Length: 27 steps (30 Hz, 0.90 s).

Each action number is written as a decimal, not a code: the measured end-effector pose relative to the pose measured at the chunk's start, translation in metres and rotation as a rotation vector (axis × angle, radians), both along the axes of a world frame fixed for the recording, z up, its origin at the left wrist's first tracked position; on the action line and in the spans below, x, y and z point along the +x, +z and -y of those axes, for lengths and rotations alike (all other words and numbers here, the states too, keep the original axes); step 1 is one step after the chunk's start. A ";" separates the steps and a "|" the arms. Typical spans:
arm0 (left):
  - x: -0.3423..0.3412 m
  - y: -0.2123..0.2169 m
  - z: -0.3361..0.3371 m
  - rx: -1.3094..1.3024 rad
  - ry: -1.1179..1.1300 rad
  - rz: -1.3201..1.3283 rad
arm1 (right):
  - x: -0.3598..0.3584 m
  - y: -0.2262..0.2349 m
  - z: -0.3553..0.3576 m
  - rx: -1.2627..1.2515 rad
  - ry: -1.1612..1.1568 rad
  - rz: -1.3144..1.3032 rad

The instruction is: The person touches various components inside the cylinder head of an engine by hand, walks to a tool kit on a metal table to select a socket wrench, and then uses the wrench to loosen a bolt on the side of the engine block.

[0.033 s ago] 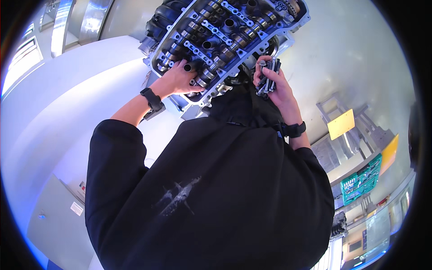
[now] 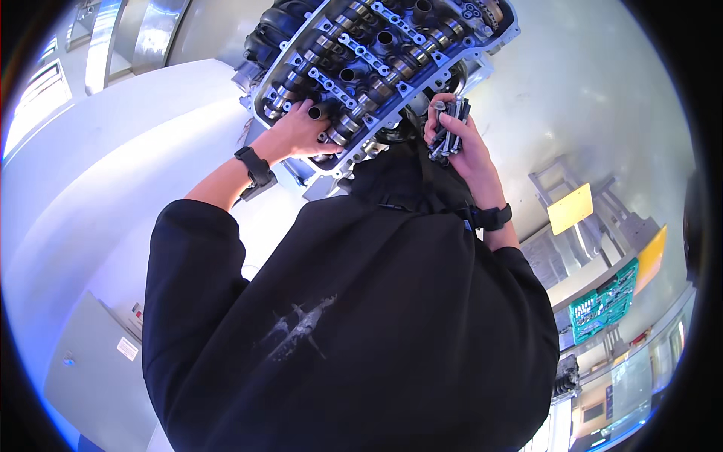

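Note:
The engine's cylinder head (image 2: 392, 113) lies uncovered at the top of the view, showing two camshafts (image 2: 370, 101) and several silver bearing caps (image 2: 331, 87) between them. My left hand (image 2: 300, 134) rests over its near left end, thumb and fingers spread wide beside a dark round tube (image 2: 316, 112). Whatever lies under that palm is hidden. To the right of the cylinder head, my right hand (image 2: 468, 143) is closed around a bundle of long bolts (image 2: 449, 129), held off the engine.
Black ducting (image 2: 263, 39) adjoins the engine's far left side. At right stand a yellow panel (image 2: 570, 208) on a grey frame and an open green tool case (image 2: 605, 303). A grey cabinet (image 2: 98, 377) is at lower left.

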State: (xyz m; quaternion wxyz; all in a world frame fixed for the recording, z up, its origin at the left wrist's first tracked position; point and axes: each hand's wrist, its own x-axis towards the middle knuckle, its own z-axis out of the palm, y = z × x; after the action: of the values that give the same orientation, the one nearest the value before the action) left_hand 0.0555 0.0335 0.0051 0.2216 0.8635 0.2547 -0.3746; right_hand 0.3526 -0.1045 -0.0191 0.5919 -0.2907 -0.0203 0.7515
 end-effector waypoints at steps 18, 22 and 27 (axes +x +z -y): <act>-0.007 0.008 -0.011 -0.131 0.104 -0.011 | -0.006 0.000 0.006 0.004 0.069 0.091; -0.001 0.012 -0.021 -0.154 0.095 -0.094 | -0.004 -0.001 0.007 -0.019 0.078 0.100; -0.007 0.003 -0.029 -0.203 -0.032 -0.046 | -0.002 0.001 0.001 -0.029 0.091 0.077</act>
State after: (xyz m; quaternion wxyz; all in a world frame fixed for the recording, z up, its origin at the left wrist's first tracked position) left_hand 0.0481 0.0623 0.0076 0.2963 0.8318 0.2066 -0.4216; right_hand 0.3502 -0.1054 -0.0186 0.5517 -0.3267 -0.0454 0.7660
